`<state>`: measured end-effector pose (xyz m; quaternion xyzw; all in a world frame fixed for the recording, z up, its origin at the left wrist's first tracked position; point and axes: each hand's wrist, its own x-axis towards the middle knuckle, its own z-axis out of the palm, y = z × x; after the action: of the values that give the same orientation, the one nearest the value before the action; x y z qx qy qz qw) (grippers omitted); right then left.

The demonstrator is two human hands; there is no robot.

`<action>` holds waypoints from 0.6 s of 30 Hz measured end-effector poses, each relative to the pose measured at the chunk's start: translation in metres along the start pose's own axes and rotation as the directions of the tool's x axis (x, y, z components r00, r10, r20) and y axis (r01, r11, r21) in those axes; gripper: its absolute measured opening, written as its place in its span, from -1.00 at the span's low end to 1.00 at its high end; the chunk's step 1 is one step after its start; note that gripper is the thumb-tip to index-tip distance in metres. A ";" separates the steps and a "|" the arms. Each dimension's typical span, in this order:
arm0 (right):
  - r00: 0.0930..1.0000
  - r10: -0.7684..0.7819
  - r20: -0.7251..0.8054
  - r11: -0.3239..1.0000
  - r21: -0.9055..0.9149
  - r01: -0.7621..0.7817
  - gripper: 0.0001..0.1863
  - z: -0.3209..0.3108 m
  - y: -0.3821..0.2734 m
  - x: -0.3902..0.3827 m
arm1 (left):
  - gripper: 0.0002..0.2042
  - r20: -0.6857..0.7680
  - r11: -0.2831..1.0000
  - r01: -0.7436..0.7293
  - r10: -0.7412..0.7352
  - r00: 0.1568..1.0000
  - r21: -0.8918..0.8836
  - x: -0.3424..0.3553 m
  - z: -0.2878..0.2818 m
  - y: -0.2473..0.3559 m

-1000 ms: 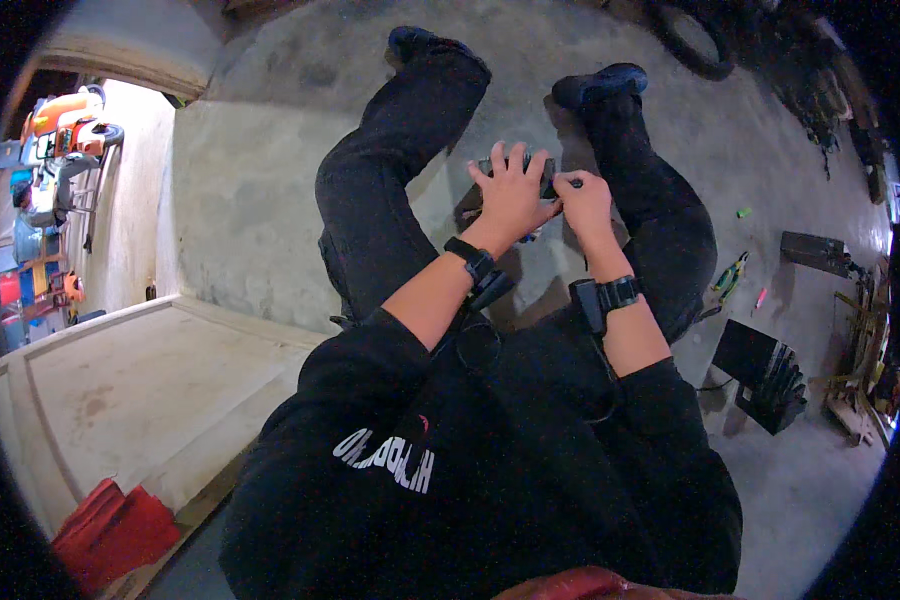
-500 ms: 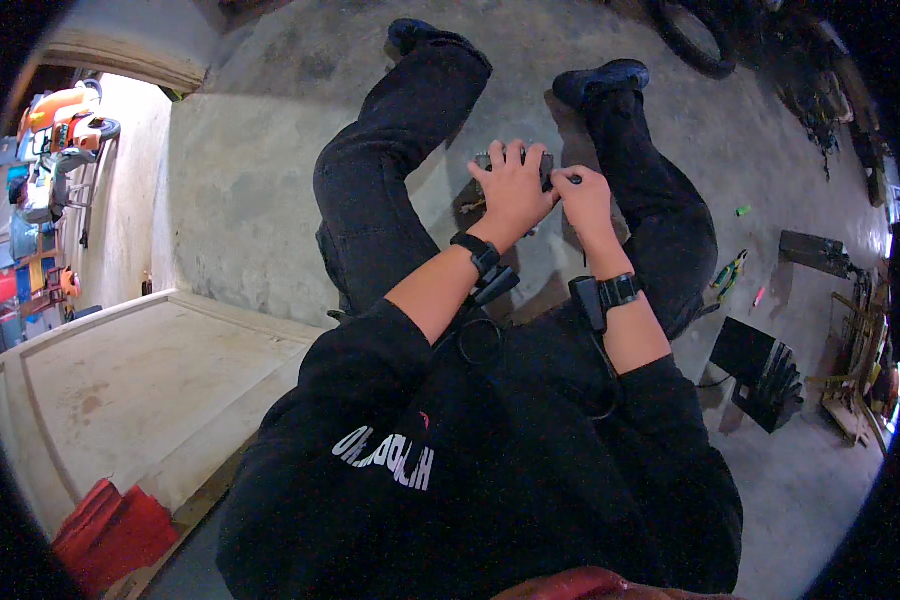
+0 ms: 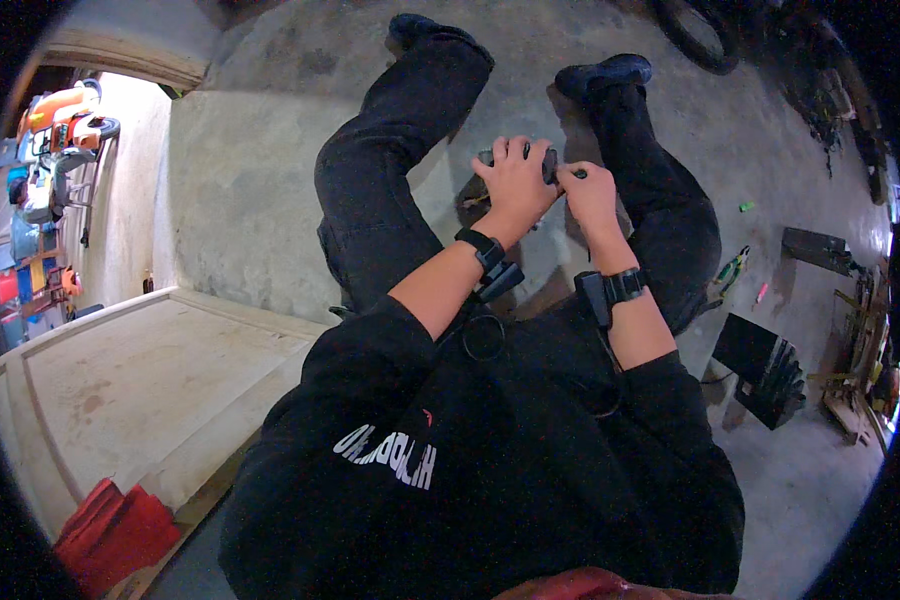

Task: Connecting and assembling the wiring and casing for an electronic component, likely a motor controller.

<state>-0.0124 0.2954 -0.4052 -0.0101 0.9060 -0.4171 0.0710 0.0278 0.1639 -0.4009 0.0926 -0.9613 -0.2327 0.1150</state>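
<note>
Between my legs, my left hand (image 3: pixel 515 190) is spread over a dark grey, boxy part (image 3: pixel 549 166), its fingers bent round the far edge. Most of that part lies hidden under the palm. Close against its right side, my right hand (image 3: pixel 591 196) is closed, thumb and forefinger pinching a small dark handle-like piece (image 3: pixel 579 174). Only its end shows, so its kind is unclear. Below the left palm a brownish, dark object (image 3: pixel 473 200) rests on the floor, partly covered.
Pliers with green handles (image 3: pixel 734 265), a green bit (image 3: pixel 746 207) and a pink stick (image 3: pixel 762 292) lie on the concrete floor to the right. Further right are a black box (image 3: pixel 755 368) and a dark block (image 3: pixel 818 250). A pale wooden panel (image 3: pixel 160 370) stands left; a tyre (image 3: pixel 695 40) lies far right.
My right hand has shifted slightly, and the end of the dark piece in its pinch sits a little differently. My left hand stays on the boxy part.
</note>
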 end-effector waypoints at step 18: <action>0.998 0.050 0.035 0.993 0.101 -0.053 -0.65 -0.002 -0.006 -0.002 | -0.44 -0.027 0.995 -0.058 0.060 0.998 0.076 0.000 0.007 0.000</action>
<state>-0.0111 0.2933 -0.3996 0.0101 0.8823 -0.4605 0.0969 0.0256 0.1671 -0.4064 0.0720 -0.9699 -0.1913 0.1325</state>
